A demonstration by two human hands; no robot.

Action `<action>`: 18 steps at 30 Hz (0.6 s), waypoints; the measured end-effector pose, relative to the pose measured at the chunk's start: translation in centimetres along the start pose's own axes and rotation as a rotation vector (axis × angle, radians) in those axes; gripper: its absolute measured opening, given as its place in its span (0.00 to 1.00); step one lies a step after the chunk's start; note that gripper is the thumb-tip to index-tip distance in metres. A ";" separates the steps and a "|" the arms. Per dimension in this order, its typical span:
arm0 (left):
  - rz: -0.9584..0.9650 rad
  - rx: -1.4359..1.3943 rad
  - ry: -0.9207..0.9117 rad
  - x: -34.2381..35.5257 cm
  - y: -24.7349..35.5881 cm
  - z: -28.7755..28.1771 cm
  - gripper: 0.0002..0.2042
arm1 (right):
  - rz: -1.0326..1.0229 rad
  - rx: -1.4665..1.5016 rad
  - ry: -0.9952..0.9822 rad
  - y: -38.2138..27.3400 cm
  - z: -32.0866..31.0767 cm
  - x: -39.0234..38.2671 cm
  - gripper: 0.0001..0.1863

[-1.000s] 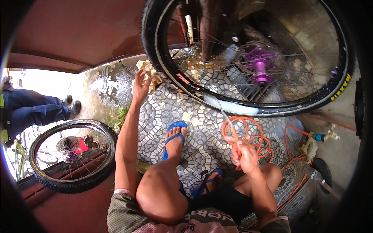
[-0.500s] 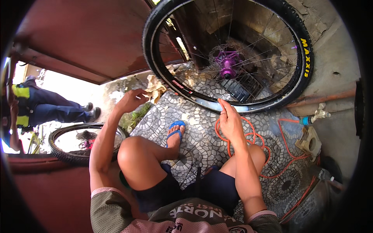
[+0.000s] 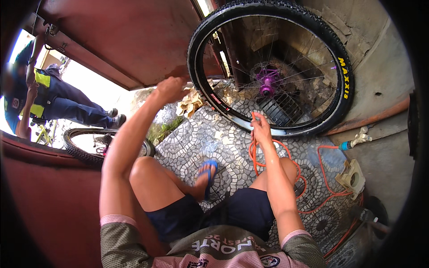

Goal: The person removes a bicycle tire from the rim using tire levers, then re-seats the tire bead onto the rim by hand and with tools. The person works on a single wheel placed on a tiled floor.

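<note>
The right hand (image 3: pixel 261 130) pinches a thin orange hose (image 3: pixel 286 154), its loops trailing below the fingers onto the patterned stone floor (image 3: pixel 201 138); the left hand (image 3: pixel 170 88) is curled narrow, empty, beside the black knobby bicycle wheel with purple hub (image 3: pixel 267 82), just beyond the right fingertips.

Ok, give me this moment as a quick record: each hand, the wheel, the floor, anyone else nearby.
left hand: raised, fingers curled, close to the tyre of the bicycle wheel; contact cannot be told
right hand: grip on the orange hose
wheel: upright, knobby black tyre, purple hub
floor: patterned paving, hose looped across it
foot: blue flip-flop
nearby: second wheel lying at left; another person beyond it
</note>
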State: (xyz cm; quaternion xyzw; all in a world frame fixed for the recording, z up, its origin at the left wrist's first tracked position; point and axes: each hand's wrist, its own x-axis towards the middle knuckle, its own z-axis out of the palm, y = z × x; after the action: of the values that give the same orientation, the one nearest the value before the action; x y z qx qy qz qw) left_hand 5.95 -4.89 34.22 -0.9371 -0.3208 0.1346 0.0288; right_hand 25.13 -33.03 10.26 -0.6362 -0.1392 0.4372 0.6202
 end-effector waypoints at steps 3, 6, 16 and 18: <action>-0.054 -0.182 -0.045 2.9 -0.1 7.1 0.22 | 0.050 0.056 0.010 0.2 0.8 -0.5 0.21; -0.299 -0.581 0.216 4.6 5.3 16.0 0.16 | 0.035 0.019 0.046 0.5 -0.3 -0.5 0.20; -0.769 -1.936 -0.164 2.6 12.9 27.6 0.10 | -0.120 -0.272 -0.238 0.6 10.7 -9.0 0.14; -0.700 -1.942 -0.164 3.8 12.5 27.2 0.11 | -0.133 -0.231 -0.188 0.0 11.2 -9.4 0.13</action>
State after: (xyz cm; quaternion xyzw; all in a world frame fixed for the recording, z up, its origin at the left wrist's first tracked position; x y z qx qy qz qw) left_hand 8.84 -13.37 5.43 -0.3987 -0.5467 -0.1348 -0.7239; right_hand 11.45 -32.31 15.54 -0.6491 -0.2879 0.4338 0.5546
